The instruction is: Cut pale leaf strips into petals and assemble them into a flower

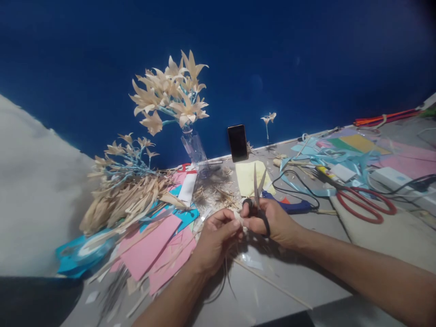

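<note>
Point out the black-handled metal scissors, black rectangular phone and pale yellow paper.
Black-handled metal scissors (256,196), head view: blade.
Black rectangular phone (237,143), head view: screen.
Pale yellow paper (245,179), head view: left part.

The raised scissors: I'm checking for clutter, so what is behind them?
Behind the scissors, yellow paper shows around and between the blades. A dark-blue tool shows beyond the right hand. Whatever the hand and scissors directly cover cannot be seen.
</note>
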`<state>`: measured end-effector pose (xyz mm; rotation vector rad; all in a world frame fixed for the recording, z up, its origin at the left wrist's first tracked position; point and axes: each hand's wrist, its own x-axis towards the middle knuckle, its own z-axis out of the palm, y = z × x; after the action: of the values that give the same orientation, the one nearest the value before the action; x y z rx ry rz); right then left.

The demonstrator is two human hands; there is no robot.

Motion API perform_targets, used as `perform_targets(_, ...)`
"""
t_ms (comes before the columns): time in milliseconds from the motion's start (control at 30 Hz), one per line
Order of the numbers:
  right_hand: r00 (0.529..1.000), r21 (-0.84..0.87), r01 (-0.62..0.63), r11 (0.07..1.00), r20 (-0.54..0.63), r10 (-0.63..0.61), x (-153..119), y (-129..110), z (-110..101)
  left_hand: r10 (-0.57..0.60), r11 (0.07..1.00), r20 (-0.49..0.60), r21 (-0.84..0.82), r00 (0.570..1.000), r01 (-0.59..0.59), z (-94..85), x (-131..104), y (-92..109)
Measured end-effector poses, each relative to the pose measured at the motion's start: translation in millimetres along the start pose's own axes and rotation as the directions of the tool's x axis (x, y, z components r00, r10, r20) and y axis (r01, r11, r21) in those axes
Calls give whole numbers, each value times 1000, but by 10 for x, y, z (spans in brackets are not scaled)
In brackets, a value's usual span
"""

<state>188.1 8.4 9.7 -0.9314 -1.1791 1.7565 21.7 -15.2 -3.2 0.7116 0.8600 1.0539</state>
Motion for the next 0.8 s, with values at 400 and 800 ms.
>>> perform_targets(400,986,-166,-25,986,156,51,53,220,-86,305,943,-158,187,939,-275,-25,-5,79)
perform_targets(800,1000,-13,7,1000,-16,-7,18,75,4,29,1000,-94,13,995,-28,68,-29,-25)
